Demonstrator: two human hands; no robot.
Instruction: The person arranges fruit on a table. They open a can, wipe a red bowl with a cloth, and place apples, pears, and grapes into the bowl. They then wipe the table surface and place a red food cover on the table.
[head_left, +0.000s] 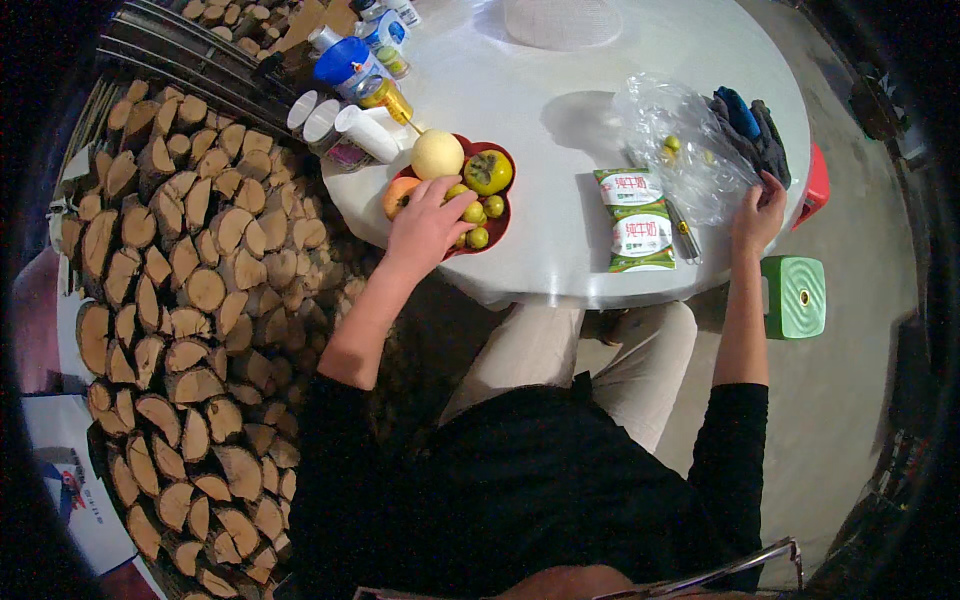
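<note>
My left hand (431, 221) lies over the lower left of a red scalloped fruit dish (511, 196), its fingers spread on the small green fruits (474, 213); whether it grips one is hidden. A pale round pear (437, 155), a greenish persimmon (488, 172) and an orange fruit (398, 196) share the dish. At the right, my right hand (760, 214) touches the edge of a clear plastic bag (675, 150) with a few small green fruits (672, 143) inside. Two milk pouches (642, 232) and a slim metal-ended tool (685, 231) lie beside the bag.
Dark gloves or cloths (757, 135) lie by the bag. Cups (367, 133), a yellow bottle (386, 97) and a blue container (349, 66) stand at the table's left edge. A green stool (795, 297) is at the right, stacked firewood (195, 300) at the left.
</note>
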